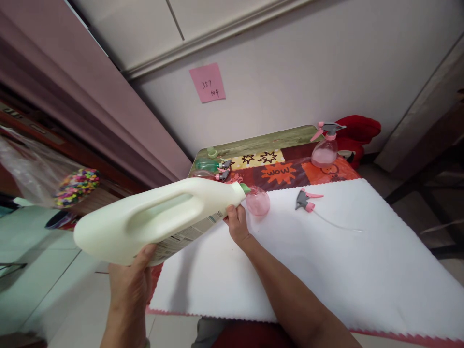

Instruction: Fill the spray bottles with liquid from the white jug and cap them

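Looking from the head view, take the open pink bottle [258, 202] as the landmark: it stands upright on the white mat [311, 270], its mouth bare, perhaps left without a top to give the spout access. The large pale jug [108, 227] lies to its left, tipped so that its green spout [245, 188] meets or nearly meets that mouth; whether they touch I cannot tell. The left hand [132, 273], farther left and nearer the wearer, is curved widely about the jug's lower body, thumb on the side and most fingers hidden, probably to bear the heavier end. The right hand [237, 224], just beside the landmark on its near left, is closed more narrowly around the jug's neck area, likely to steady the spout.

To the landmark's right, the loose spray head [308, 202] rests on the mat with its thin tube stretched away, seemingly set within easy reach.

As for contents, the jug is opaque, so its level cannot be told, and any liquid in the landmark is hard to make out. Beyond it and to the right, the capped spray bottle [324, 154] stands upright, its paler lower part suggesting liquid. Beyond and to the left, the green bottle [207, 165] lies on its side, with the small green cap [212, 153] just past it; what that bottle holds is unclear
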A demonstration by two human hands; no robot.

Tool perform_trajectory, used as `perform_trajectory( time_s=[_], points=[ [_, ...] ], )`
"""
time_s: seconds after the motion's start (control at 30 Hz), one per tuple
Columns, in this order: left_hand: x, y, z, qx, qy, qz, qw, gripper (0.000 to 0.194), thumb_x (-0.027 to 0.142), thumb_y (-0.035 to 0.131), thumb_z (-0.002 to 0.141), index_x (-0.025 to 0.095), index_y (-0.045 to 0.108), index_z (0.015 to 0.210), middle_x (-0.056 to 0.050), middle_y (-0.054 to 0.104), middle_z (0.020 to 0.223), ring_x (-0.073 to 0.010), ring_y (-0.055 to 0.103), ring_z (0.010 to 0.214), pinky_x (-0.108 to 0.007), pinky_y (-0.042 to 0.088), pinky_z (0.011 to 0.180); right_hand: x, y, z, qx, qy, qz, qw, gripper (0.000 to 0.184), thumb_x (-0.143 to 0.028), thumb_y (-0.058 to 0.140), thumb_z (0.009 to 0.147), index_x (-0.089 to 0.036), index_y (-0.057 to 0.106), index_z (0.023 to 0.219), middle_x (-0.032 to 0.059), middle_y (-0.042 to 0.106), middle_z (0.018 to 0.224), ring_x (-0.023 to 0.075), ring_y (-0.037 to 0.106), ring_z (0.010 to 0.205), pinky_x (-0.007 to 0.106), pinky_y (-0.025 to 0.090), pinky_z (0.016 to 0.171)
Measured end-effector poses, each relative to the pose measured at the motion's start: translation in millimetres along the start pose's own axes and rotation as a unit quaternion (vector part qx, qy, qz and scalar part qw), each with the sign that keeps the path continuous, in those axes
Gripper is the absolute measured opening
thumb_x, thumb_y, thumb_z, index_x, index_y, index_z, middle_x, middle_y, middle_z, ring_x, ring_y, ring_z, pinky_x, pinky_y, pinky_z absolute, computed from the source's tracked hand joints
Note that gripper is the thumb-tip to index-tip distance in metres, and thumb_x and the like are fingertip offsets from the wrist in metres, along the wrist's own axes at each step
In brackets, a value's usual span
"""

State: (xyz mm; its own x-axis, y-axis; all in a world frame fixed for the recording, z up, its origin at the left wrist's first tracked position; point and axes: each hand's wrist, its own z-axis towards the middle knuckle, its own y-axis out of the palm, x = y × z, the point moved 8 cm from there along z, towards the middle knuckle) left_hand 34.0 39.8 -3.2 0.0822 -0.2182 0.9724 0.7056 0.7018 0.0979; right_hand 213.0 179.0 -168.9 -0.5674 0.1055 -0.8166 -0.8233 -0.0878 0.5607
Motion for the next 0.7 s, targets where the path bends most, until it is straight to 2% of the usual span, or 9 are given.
perform_trajectory(
  time_s=[0.17,0.4,0.53,0.7],
  points=[
    [1.3,0.5,-0.3,0.001,0.01,0.0,1.0,0.065,0.025,0.099,0.043,0.02,0.077,0.104,-0.006,0.08,0.1,-0.024,0.069,0.114,-0.023,0.056,0.093,0.8,-0.3,-0.5,0.0,0.001,-0.001,1.0,0.051,-0.07,0.06,0.086,-0.02,0.067,0.085,0.0007,0.058,0.063,0.0169,0.06,0.064,0.027,0.052,0.056],
    [-0.2,1.0,0.2,-0.007,-0.002,-0.01,1.0,0.067,0.024,0.1,0.045,0.018,0.077,0.108,-0.008,0.08,0.105,-0.0234,0.07,0.112,-0.023,0.056,0.094,1.6,-0.5,-0.2,-0.002,0.0,-0.003,1.0,0.05,-0.068,0.059,0.088,-0.019,0.068,0.088,0.0012,0.058,0.062,0.0182,0.061,0.065,0.028,0.053,0.057],
    [0.6,0.6,1.6,-0.007,0.011,-0.016,1.0,0.073,0.022,0.1,0.044,0.022,0.076,0.113,-0.005,0.08,0.11,-0.0224,0.07,0.112,-0.021,0.057,0.091,-0.7,0.4,-0.2,-0.006,0.0,0.005,1.0,0.049,-0.067,0.06,0.087,-0.019,0.068,0.089,0.0007,0.058,0.063,0.0173,0.061,0.064,0.027,0.052,0.057],
    [-1.1,1.2,1.4,-0.021,0.01,-0.026,0.999,0.068,0.024,0.1,0.046,0.019,0.077,0.11,-0.005,0.081,0.099,-0.0207,0.073,0.105,-0.02,0.058,0.087,-2.2,1.0,-0.3,-0.007,0.002,0.006,1.0,0.049,-0.066,0.062,0.086,-0.018,0.068,0.088,0.0,0.057,0.062,0.0162,0.059,0.064,0.026,0.051,0.056]
  ],
)
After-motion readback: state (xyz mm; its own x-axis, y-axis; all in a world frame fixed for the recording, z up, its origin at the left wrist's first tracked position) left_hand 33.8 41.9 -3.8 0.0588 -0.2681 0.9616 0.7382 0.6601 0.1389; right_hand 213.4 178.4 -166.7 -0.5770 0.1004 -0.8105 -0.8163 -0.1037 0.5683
